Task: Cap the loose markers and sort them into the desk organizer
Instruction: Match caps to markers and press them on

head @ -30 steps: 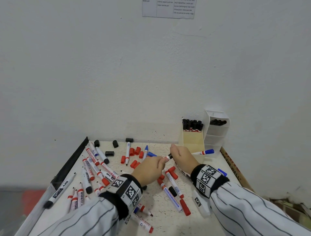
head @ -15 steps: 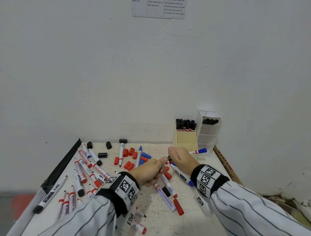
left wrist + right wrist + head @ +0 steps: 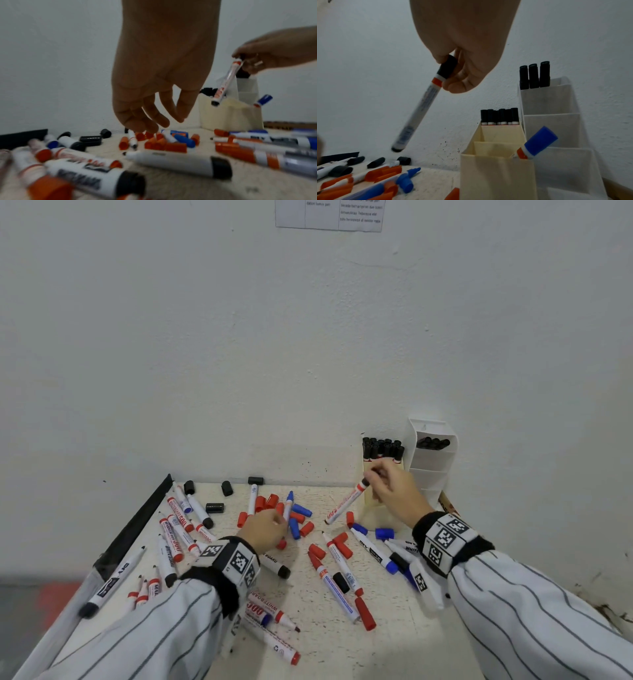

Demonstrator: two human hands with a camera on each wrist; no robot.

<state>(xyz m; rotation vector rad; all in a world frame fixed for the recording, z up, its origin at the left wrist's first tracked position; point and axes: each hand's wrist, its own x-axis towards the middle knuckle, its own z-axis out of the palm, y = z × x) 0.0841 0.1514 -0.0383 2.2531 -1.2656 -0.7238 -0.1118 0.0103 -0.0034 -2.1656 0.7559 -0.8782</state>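
Note:
My right hand [image 3: 372,476] pinches a black-capped marker [image 3: 344,503] by its cap and holds it tilted in the air, just left of the cream organizer [image 3: 369,501]. In the right wrist view the marker [image 3: 419,108] hangs from my right hand [image 3: 453,75], barrel end down and left. Several black-capped markers [image 3: 500,116] stand in the cream organizer's [image 3: 494,175] rear compartment, and a blue-capped marker [image 3: 537,144] leans in the front one. My left hand [image 3: 154,121] hovers with loosely curled fingers over red caps [image 3: 154,143], holding nothing.
A white tiered organizer [image 3: 431,470] with black markers on top stands right of the cream one, against the wall. Loose markers, red, blue caps [image 3: 301,510] and black caps [image 3: 214,507] cover the table. A black strip [image 3: 137,529] runs along its left edge.
The hands have parted. My right hand has lifted the capped marker up and right toward the organizer. My left hand has let go and moved left over the red caps.

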